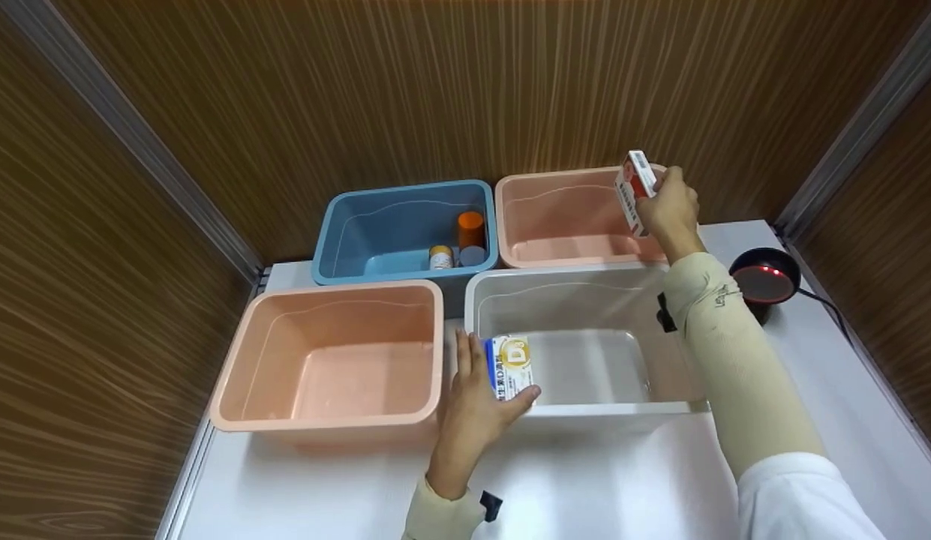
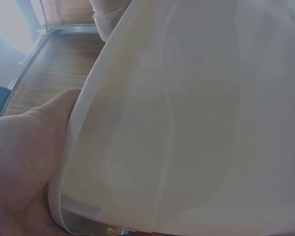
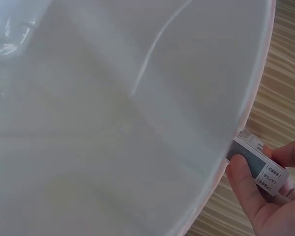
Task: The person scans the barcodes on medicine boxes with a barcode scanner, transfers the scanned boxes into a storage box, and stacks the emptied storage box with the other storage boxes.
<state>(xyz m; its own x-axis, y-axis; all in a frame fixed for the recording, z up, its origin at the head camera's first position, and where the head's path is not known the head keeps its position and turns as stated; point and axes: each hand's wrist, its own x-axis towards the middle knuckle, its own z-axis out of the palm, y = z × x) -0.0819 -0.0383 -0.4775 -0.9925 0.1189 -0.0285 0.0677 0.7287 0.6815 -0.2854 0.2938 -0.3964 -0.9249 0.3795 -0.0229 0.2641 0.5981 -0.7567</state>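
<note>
My left hand is at the near left corner of the grey-white bin. Its thumb lies across the lower end of a white and blue medicine box marked D3, and two fingers run along its left side; the other fingers are hidden. In the left wrist view the bin's wall hides this box. At the back right, my right hand grips a white and red medicine box over the right side of the back pink bin. The right wrist view shows this thumb on the box.
A blue bin at the back left holds an orange bottle and other small containers. Another pink bin stands at the front left. A black device with red lights and a cable stands at the right. Wood-patterned walls surround the table.
</note>
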